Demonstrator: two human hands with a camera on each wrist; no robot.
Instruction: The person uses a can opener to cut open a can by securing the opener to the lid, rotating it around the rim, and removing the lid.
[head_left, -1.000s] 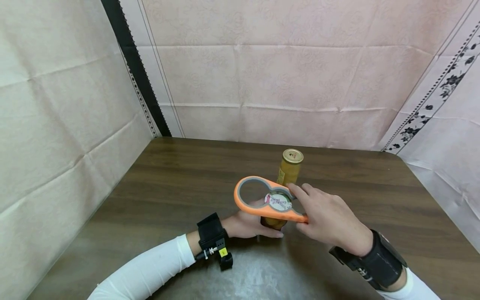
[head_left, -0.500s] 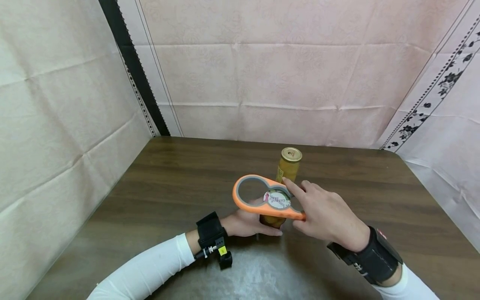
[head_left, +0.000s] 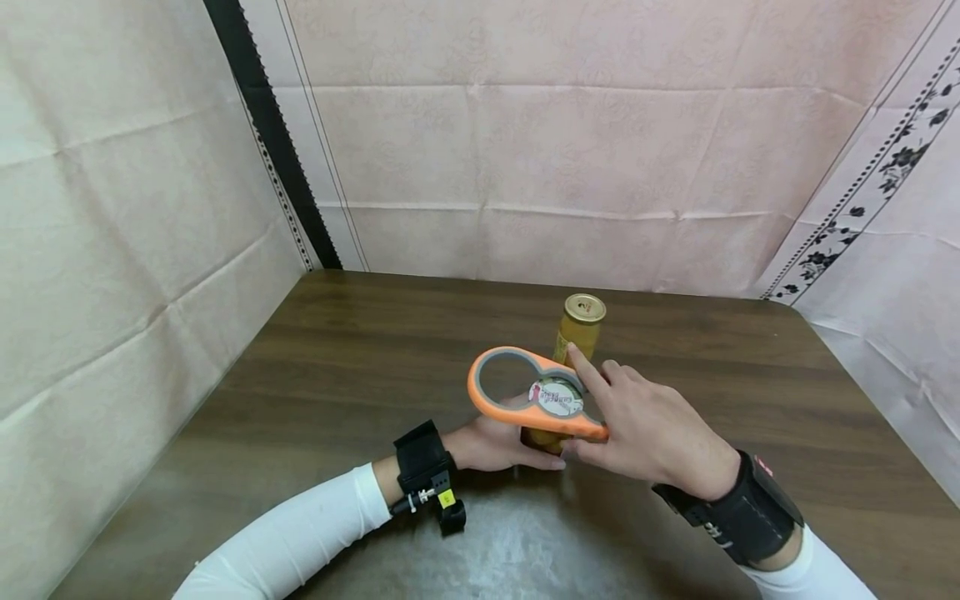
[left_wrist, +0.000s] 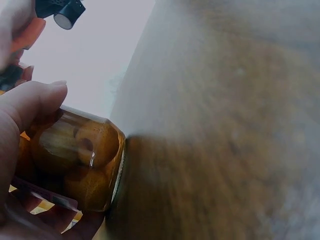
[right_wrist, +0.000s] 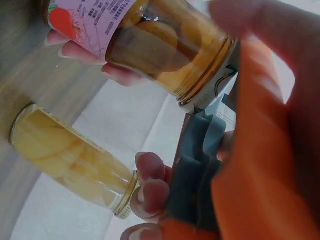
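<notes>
Caution: slip risk
Left hand [head_left: 491, 446] grips jar [head_left: 542, 441] on table [head_left: 405, 333]; right hand [head_left: 652, 425] holds orange opener [head_left: 555, 423] around its lid [head_left: 556, 397]. We cannot see seating clearly; loose fit could cause slippage.

Your orange jar opener [head_left: 551, 421] looks like smooth plastic, its grey lining [right_wrist: 192, 165] matt and rubbery. Your jar of round fruit [left_wrist: 75, 155] is glossy clear glass; the jar of yellow fruit [right_wrist: 72, 157] is glass too, its gold lid [head_left: 586, 308] shiny metal. Your wood-grain tabletop [head_left: 360, 358] has a sheen; the creased cloth backdrop [head_left: 562, 150] is matt.
</notes>
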